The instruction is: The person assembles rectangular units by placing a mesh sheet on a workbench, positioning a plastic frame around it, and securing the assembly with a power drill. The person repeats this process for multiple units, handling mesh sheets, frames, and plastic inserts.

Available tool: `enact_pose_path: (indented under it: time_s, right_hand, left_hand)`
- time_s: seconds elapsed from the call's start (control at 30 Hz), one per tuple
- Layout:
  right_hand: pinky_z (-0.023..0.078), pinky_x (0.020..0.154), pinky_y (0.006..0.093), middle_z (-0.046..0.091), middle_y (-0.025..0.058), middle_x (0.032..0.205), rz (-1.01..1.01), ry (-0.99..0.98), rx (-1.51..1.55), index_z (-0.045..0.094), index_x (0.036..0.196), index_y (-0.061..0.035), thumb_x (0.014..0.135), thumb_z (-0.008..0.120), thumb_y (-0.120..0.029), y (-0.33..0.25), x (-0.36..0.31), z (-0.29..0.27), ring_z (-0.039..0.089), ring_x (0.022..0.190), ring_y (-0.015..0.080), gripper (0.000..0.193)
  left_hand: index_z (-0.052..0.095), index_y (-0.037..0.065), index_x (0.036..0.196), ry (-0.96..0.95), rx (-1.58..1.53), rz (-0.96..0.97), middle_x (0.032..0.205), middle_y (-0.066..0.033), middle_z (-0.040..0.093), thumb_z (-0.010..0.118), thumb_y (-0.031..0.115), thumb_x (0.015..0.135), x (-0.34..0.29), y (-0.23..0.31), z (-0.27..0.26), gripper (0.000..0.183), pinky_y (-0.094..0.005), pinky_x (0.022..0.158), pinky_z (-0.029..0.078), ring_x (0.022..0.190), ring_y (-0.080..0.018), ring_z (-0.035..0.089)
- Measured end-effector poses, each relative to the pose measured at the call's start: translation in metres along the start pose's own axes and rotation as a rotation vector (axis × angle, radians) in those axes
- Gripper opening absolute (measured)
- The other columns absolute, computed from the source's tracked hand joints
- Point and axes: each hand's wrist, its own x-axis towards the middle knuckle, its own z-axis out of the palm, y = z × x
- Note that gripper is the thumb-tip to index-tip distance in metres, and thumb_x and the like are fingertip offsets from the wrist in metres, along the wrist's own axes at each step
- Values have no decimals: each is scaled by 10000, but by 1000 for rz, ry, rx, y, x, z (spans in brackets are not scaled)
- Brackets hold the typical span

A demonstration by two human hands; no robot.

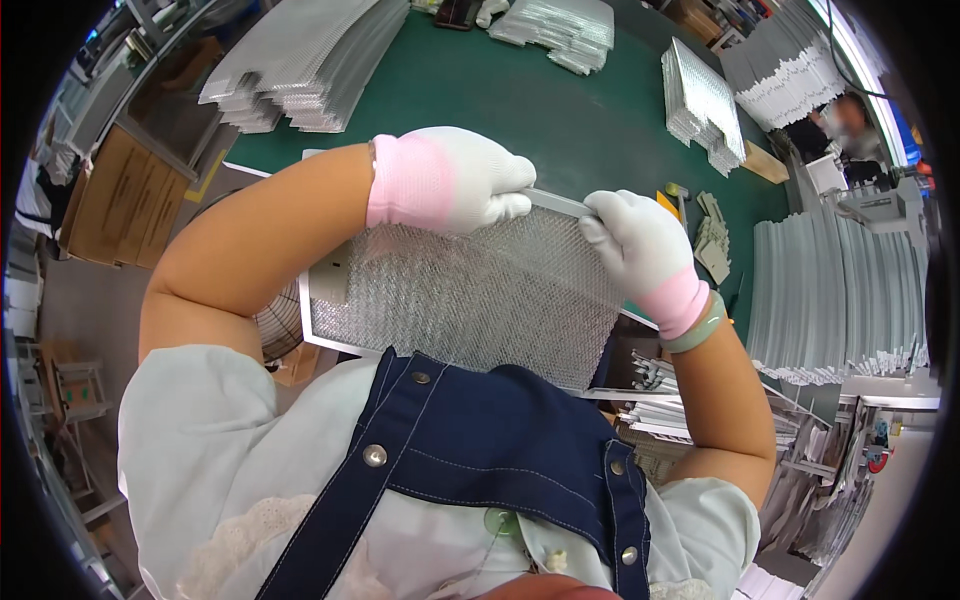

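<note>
A silver metal mesh panel (450, 300) lies in front of my body, its near side close to my apron. A narrow pale frame strip (556, 202) runs along its far edge, and more pale frame shows on the left and near sides. My left hand (470, 180), in a white glove with a pink cuff, is closed on the strip with fingers and thumb pinched. My right hand (640, 245), gloved alike, pinches the strip's right end near the panel's far right corner. The fingertips partly hide the strip.
Stacks of silver mesh sheets (310, 60) stand on the green table (500, 110) at far left, with more sheets (555, 30) at the back and right (700, 100). Beige flat pieces (712, 240) lie beyond my right hand. Many pale strips (835, 295) are stacked at right.
</note>
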Motion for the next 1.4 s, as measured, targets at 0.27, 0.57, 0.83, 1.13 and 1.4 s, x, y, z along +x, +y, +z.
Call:
enact_pose_path:
  time_s: [0.27,0.57,0.83,1.13,1.4]
  right_hand:
    - [492,614,430,603,108,690,-113,94,-266,599,814,-76,934,642,-263,28,-21,0,628,669,329,226]
    - [511,770,451,651,182,840,129,-43,49,633,986,-20,947,616,-247,24,-37,9,640,844,384,230]
    - [441,1022,459,618,206,1257,-51,378,-200,512,1367,-1,838,745,-206,-10,-36,-40,568,1180,398,613]
    - [466,897,293,662,100,1098,453,666,781,613,1164,70,936,615,-147,28,-54,0,596,1006,145,314]
    - [412,1050,386,593,76,1283,262,592,1058,518,1346,16,855,764,-176,85,-2,-26,548,1174,211,582]
  left_hand:
    - [605,37,1026,52,53,9,818,-175,630,547,302,1000,-3,-1,9,273,-478,763,508,832,-375,645]
    - [619,39,959,150,133,10,770,-155,643,574,337,987,-1,-8,36,302,-468,718,515,775,-369,655]
    - [632,17,1005,192,-167,51,838,-175,645,567,325,1000,-14,-36,5,315,-423,754,500,827,-328,653]
    - [593,28,1037,832,-550,72,853,-135,592,569,259,1016,5,-49,-3,233,-365,764,485,780,-252,575]
    - [637,-29,1258,475,-1249,474,1179,-66,691,623,151,989,56,-29,-52,324,-309,998,474,1084,-132,618]
